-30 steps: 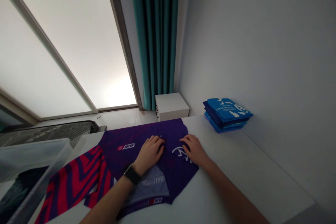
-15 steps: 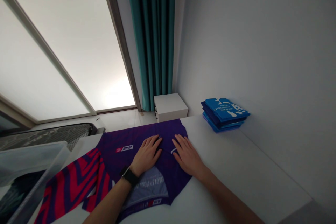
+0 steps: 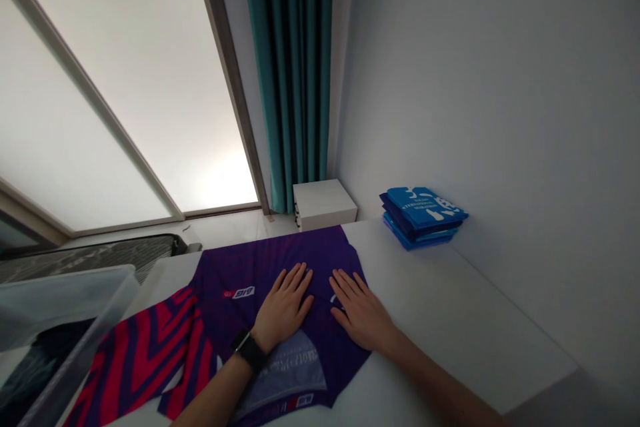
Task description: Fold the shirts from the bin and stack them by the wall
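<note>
A purple sports shirt with red-striped sleeves lies spread on the white table. Its left part shows the striped sleeve stretched out toward me, and a greyish inner panel shows near its lower edge. My left hand, with a dark watch on the wrist, rests flat on the middle of the shirt, fingers extended. To its right, my right hand lies flat on the shirt's right part with fingers stretched out. Neither hand grips the cloth. The right sleeve is not seen.
A stack of folded blue clothes sits at the table's far right by the wall. At left stands a clear plastic bin with dark clothes inside. Beyond the table are a white cabinet and a teal curtain.
Both hands stay flat on the shirt and appear slightly lower, with the fingers of my right hand a little more spread. The view has shifted slightly.
</note>
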`<state>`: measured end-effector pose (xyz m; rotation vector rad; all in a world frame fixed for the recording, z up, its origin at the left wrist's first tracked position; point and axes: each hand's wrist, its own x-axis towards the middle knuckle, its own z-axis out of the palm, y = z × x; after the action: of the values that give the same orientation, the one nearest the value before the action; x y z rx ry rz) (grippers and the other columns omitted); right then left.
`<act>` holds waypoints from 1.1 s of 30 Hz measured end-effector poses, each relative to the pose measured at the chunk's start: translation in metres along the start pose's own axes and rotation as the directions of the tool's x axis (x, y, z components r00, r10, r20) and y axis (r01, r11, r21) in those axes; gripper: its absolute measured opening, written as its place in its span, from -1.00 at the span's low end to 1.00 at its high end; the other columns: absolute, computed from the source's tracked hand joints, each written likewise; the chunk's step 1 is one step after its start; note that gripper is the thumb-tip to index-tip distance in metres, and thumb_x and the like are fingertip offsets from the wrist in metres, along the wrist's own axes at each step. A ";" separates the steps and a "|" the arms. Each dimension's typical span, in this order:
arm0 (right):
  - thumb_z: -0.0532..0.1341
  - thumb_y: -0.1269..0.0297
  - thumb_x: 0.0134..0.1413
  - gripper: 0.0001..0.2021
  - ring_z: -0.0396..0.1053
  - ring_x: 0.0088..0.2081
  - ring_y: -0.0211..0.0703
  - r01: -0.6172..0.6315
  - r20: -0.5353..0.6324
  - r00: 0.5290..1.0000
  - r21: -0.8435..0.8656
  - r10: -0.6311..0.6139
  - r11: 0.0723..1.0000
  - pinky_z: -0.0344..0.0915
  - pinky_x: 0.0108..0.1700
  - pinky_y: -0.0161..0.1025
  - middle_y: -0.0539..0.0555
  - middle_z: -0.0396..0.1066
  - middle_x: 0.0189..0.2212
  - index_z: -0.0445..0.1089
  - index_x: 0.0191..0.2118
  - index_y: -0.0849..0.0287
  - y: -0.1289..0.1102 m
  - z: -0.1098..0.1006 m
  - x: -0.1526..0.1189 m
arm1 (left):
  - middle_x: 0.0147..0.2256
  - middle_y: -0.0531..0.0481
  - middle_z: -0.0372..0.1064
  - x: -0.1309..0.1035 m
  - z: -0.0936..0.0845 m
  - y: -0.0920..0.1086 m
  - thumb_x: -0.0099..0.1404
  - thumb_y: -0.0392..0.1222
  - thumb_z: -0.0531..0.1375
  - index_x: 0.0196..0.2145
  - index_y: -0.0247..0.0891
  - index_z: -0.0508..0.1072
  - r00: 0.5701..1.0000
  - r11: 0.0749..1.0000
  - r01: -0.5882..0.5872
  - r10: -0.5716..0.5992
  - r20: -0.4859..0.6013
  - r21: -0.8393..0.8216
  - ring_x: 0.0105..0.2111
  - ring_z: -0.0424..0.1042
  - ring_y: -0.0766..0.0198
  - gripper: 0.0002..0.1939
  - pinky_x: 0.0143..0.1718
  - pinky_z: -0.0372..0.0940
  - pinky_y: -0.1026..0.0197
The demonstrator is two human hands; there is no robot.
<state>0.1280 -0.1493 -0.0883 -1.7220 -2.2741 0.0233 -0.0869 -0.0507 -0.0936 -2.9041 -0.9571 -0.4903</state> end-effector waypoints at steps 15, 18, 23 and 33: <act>-0.03 0.10 0.34 -0.41 -0.16 0.37 -0.03 -0.004 0.037 0.999 0.063 0.001 0.998 -0.12 0.35 0.09 0.12 -0.11 0.37 -0.12 0.39 0.11 -0.009 -0.011 -0.035 | 0.25 -0.07 0.17 -0.019 -0.013 0.021 0.45 -0.01 -0.06 0.28 -0.18 0.15 0.997 0.993 0.056 -0.051 0.053 -0.102 0.26 0.12 0.15 -0.50 0.27 0.05 -0.03; -0.04 0.15 0.34 -0.46 -0.12 0.36 -0.04 -0.088 -0.036 0.995 0.085 0.091 0.993 -0.12 0.35 0.10 0.11 -0.04 0.36 -0.05 0.37 0.10 0.006 -0.017 -0.024 | 0.17 -0.09 0.29 -0.006 -0.020 0.017 0.44 -0.06 -0.03 0.22 -0.21 0.23 0.993 0.979 0.114 -0.109 0.036 -0.167 0.19 0.22 0.16 -0.55 0.24 0.09 -0.02; -0.06 0.24 0.32 -0.52 0.08 0.28 -0.04 -0.186 -0.119 0.973 0.100 0.197 0.977 -0.05 0.33 0.08 0.18 0.19 0.25 0.13 0.30 0.17 0.033 -0.023 0.001 | 0.16 -0.10 0.30 0.015 -0.028 -0.008 0.41 -0.09 -0.01 0.22 -0.19 0.23 0.994 0.982 0.112 -0.112 0.005 -0.151 0.16 0.26 0.14 -0.54 0.22 0.12 0.01; -0.06 0.21 0.29 -0.49 0.07 0.29 -0.01 -0.207 0.001 0.978 0.017 0.207 0.978 -0.07 0.32 0.04 0.22 0.16 0.26 0.16 0.28 0.26 0.048 -0.004 0.067 | 0.31 -0.21 0.03 -0.014 -0.028 -0.124 0.42 0.00 -0.09 0.29 -0.36 0.15 0.850 0.840 0.495 -0.521 0.077 0.221 0.32 0.00 0.04 -0.41 0.30 -0.05 -0.07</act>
<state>0.1579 -0.0729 -0.0788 -1.9419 -2.0769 0.0851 -0.1784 0.0373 -0.0784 -2.5084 -1.7104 -0.1965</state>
